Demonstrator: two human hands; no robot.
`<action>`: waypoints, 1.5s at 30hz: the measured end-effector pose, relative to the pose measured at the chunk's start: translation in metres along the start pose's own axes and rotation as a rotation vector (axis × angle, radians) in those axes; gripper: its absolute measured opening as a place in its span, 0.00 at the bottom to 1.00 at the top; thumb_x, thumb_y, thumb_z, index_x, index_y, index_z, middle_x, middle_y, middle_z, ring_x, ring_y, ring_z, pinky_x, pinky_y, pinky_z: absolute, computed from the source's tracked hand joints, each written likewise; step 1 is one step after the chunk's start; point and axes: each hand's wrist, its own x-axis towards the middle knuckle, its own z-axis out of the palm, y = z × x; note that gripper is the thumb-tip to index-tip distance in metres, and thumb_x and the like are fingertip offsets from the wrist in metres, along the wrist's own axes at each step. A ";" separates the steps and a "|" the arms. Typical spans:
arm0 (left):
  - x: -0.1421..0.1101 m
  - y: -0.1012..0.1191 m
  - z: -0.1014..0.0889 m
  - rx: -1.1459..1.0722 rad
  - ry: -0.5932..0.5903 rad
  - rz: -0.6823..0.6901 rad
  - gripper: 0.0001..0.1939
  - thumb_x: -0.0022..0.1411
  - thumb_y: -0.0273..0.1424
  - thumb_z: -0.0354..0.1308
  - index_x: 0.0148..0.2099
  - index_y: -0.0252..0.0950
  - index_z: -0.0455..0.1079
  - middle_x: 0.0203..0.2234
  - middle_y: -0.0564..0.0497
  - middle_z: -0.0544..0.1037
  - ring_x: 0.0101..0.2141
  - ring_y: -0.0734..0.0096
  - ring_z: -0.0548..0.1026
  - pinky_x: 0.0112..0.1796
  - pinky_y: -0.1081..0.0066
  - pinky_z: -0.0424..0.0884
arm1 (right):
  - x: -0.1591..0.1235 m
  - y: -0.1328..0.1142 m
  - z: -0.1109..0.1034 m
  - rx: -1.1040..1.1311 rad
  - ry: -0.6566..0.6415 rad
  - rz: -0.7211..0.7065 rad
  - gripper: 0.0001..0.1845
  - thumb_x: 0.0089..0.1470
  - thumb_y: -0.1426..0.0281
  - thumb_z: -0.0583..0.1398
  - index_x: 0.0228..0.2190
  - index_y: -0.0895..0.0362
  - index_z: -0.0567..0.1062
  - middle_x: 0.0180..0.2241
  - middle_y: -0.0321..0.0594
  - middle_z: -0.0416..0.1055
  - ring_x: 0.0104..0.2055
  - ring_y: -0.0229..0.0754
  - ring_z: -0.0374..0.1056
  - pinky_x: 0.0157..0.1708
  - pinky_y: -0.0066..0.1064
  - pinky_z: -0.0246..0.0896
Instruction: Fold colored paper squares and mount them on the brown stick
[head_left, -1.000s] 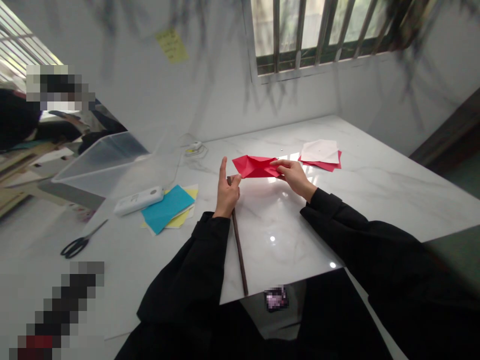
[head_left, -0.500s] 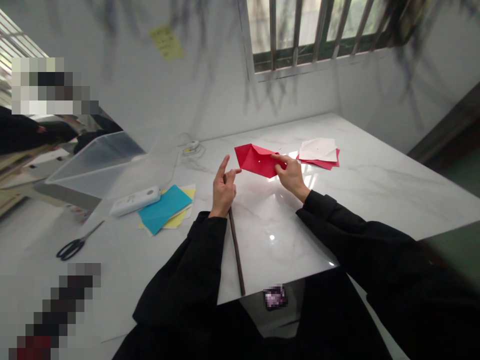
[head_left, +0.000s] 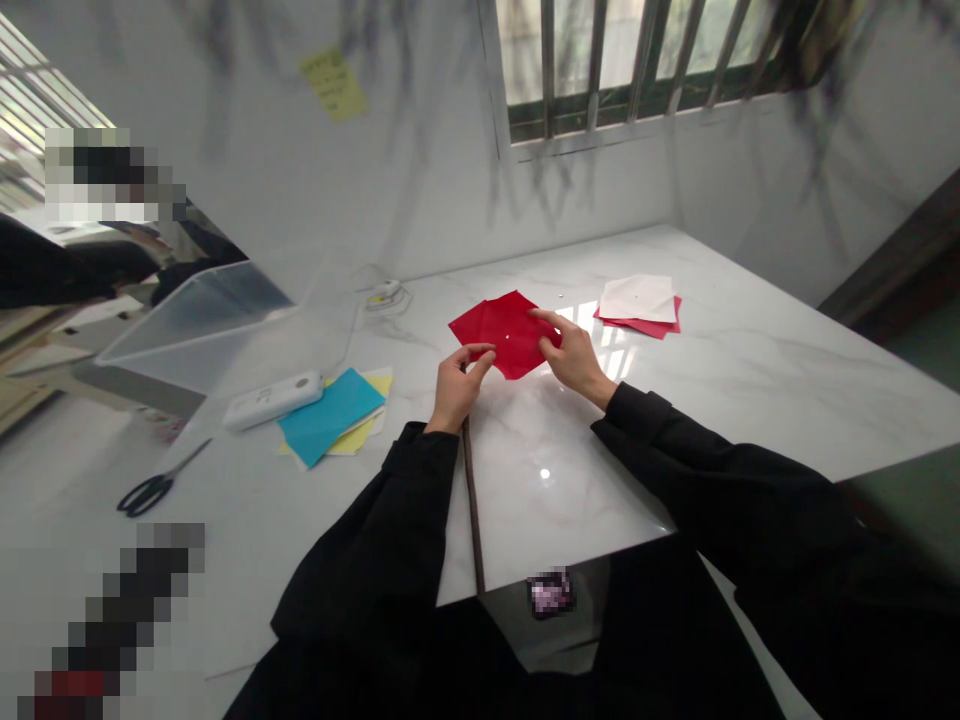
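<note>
A red paper sheet (head_left: 510,335) with creases, angular corners and a small pale spot near its middle is held up above the table. My right hand (head_left: 574,358) grips its right edge, index finger on top and thumb lower down. At the paper's lower left edge, the thumb and index fingertips of my left hand (head_left: 456,392) come together; whether they pinch the paper is hard to tell. A thin brown stick (head_left: 472,510) runs through my left hand, its top showing between the fingers and its lower end near the table's front edge.
White paper (head_left: 636,298) lies on red paper (head_left: 660,328) at right. To the left are blue paper (head_left: 330,415) over yellow sheets, a white oblong device (head_left: 274,400), scissors (head_left: 154,490) and a clear plastic box (head_left: 202,325). A person (head_left: 67,265) is at far left.
The red paper has turned, showing a broader face, and shifted slightly left and down. My left index finger has come down from pointing up to meet the thumb at the paper's edge.
</note>
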 end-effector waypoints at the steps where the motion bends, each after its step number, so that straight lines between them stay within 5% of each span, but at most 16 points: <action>1: 0.000 0.000 0.000 0.029 -0.006 0.014 0.13 0.56 0.33 0.71 0.44 0.35 0.81 0.24 0.52 0.75 0.23 0.74 0.68 0.25 0.75 0.63 | 0.001 0.001 0.000 0.006 -0.002 0.016 0.32 0.51 0.79 0.56 0.56 0.53 0.79 0.55 0.42 0.79 0.55 0.50 0.75 0.61 0.45 0.68; 7: 0.000 0.002 -0.001 0.031 -0.070 0.025 0.23 0.49 0.28 0.71 0.50 0.35 0.81 0.27 0.53 0.76 0.27 0.73 0.71 0.29 0.74 0.66 | 0.010 0.012 -0.002 0.197 0.031 0.252 0.29 0.53 0.75 0.54 0.55 0.57 0.81 0.54 0.45 0.80 0.51 0.48 0.75 0.56 0.44 0.71; 13: -0.004 0.006 -0.002 -0.056 -0.126 -0.081 0.29 0.48 0.33 0.74 0.55 0.34 0.79 0.20 0.62 0.63 0.17 0.84 0.54 0.19 0.75 0.48 | 0.012 0.006 -0.008 0.403 0.025 0.575 0.19 0.60 0.69 0.57 0.47 0.56 0.84 0.43 0.42 0.80 0.36 0.39 0.72 0.32 0.29 0.70; 17: -0.006 0.013 -0.004 -0.199 -0.164 -0.150 0.35 0.47 0.34 0.76 0.59 0.34 0.76 0.19 0.66 0.53 0.16 0.85 0.47 0.17 0.75 0.42 | 0.012 0.002 -0.014 0.567 -0.048 0.668 0.14 0.59 0.70 0.62 0.44 0.56 0.84 0.37 0.39 0.77 0.29 0.33 0.67 0.30 0.25 0.67; 21: -0.006 0.019 -0.007 -0.315 -0.160 -0.185 0.36 0.47 0.33 0.76 0.59 0.35 0.75 0.19 0.66 0.51 0.17 0.86 0.45 0.17 0.76 0.41 | 0.015 0.004 -0.021 0.741 -0.158 0.648 0.16 0.59 0.71 0.62 0.47 0.53 0.84 0.36 0.38 0.77 0.28 0.32 0.66 0.32 0.26 0.69; 27: -0.006 0.023 -0.008 -0.377 -0.142 -0.208 0.33 0.48 0.31 0.75 0.58 0.37 0.76 0.21 0.66 0.53 0.17 0.87 0.45 0.17 0.77 0.39 | 0.018 0.010 -0.026 0.656 -0.285 0.541 0.23 0.57 0.74 0.64 0.53 0.49 0.82 0.39 0.37 0.80 0.35 0.36 0.72 0.40 0.31 0.75; 38: -0.006 0.020 -0.009 -0.413 -0.183 -0.216 0.34 0.51 0.32 0.76 0.60 0.35 0.75 0.20 0.66 0.48 0.17 0.86 0.44 0.17 0.77 0.39 | 0.023 0.011 -0.026 0.790 -0.093 0.611 0.16 0.57 0.78 0.63 0.46 0.57 0.82 0.38 0.41 0.83 0.37 0.39 0.78 0.45 0.32 0.78; 45: -0.009 0.020 -0.006 -0.383 -0.249 -0.202 0.33 0.50 0.32 0.76 0.59 0.36 0.76 0.22 0.65 0.53 0.17 0.87 0.45 0.17 0.78 0.41 | 0.021 0.009 -0.029 0.805 -0.167 0.643 0.11 0.59 0.71 0.66 0.45 0.56 0.79 0.38 0.42 0.83 0.38 0.44 0.80 0.45 0.38 0.79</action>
